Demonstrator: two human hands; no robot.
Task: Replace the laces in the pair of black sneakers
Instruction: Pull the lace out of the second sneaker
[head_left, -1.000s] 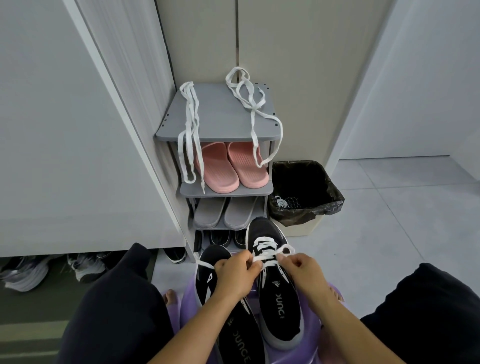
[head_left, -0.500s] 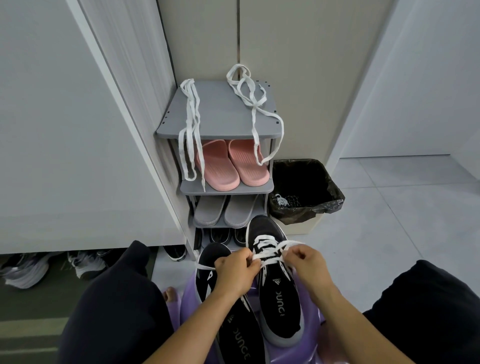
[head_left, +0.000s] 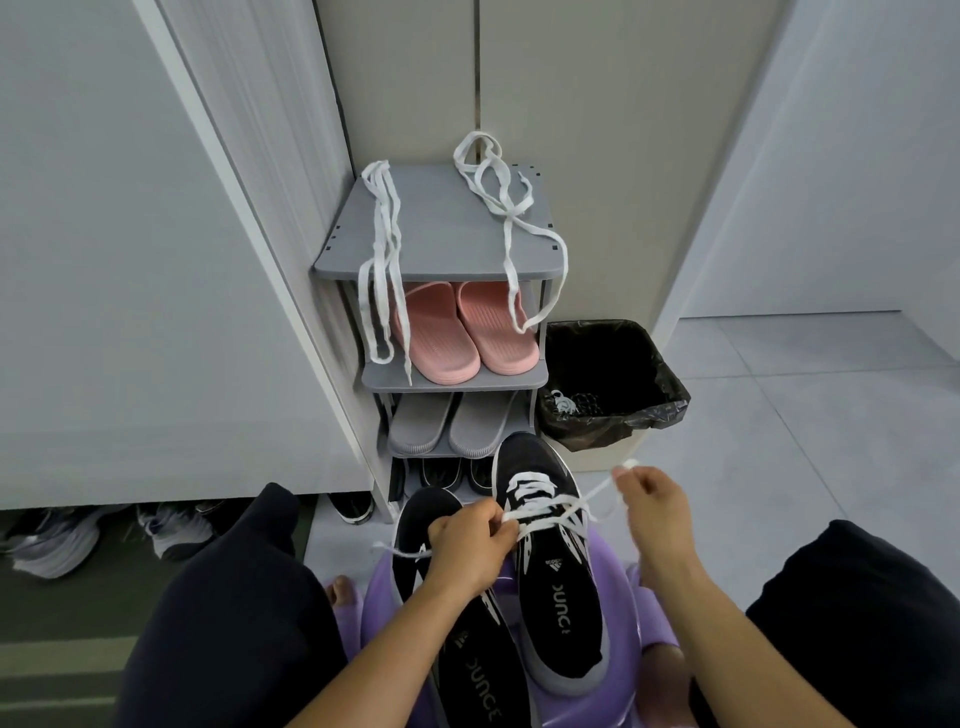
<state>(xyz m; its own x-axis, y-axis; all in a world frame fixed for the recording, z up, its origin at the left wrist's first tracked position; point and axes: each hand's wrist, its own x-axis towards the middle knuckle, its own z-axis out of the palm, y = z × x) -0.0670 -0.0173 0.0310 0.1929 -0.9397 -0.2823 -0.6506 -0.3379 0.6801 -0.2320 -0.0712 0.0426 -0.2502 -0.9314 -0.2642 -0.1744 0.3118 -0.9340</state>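
The laced sneaker (head_left: 558, 597) lies on the purple stool (head_left: 615, 571), its long axis and toe pointing away toward the shoe rack (head_left: 441, 244). The other sneaker (head_left: 467, 665) lies parallel beside it. The left hand (head_left: 467, 545) pinches the white lace (head_left: 535, 486) at the eyelets. The right hand (head_left: 657, 512) pinches its end, drawn rightward.

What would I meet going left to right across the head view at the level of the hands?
Grey sneakers under the cabinet, left knee, left hand, laced black sneaker, right hand; both hands pinch its white lace.
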